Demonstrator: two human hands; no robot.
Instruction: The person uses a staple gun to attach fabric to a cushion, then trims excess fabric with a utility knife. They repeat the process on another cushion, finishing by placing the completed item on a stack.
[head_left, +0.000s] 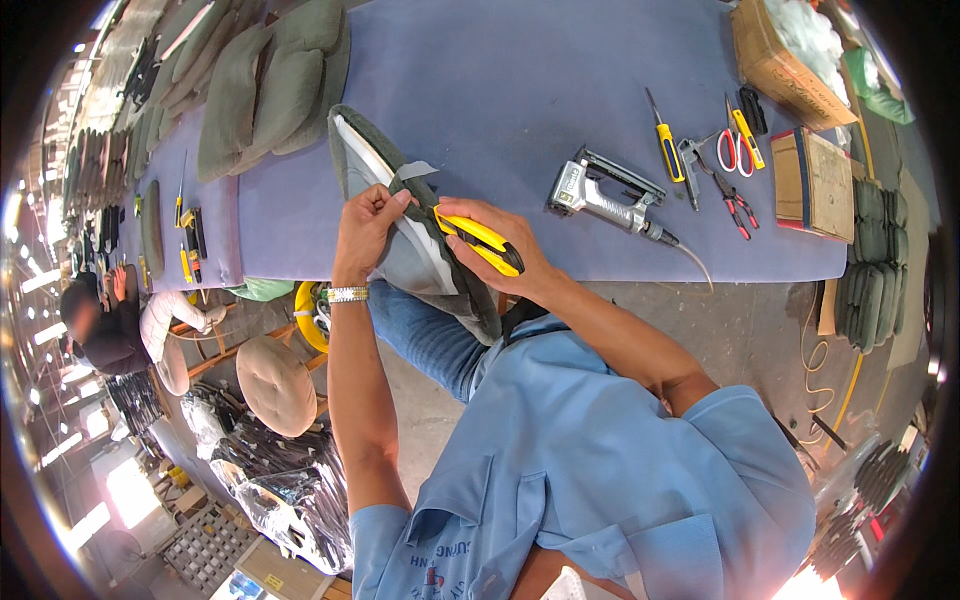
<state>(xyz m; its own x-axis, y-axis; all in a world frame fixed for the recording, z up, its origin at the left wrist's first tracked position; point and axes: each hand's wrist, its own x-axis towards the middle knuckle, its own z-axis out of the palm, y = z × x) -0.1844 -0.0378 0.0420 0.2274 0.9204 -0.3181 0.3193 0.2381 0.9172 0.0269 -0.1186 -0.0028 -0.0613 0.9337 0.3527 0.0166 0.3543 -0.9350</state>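
Note:
A dark green upholstered cushion [376, 143] stands tilted at the table's near edge, its pale grey underside facing me. My left hand [372, 226] pinches the fabric edge [406, 196] near the cushion's middle. In my right hand [507, 245] is a yellow and black utility knife [483, 238], its front end against the fabric close to my left fingers. The blade itself is too small to make out. A loose grey flap [415, 171] sticks up just beyond my left fingertips. The cushion's lower end rests near my lap.
On the blue-covered table [500, 90] lie a silver staple gun [610, 192] with an air hose, a yellow screwdriver [668, 145], scissors [735, 152] and red-handled pliers [738, 207]. Boxes [812, 185] stand at right. Cushions [270, 95] are stacked at left; another person [100, 325] sits beyond.

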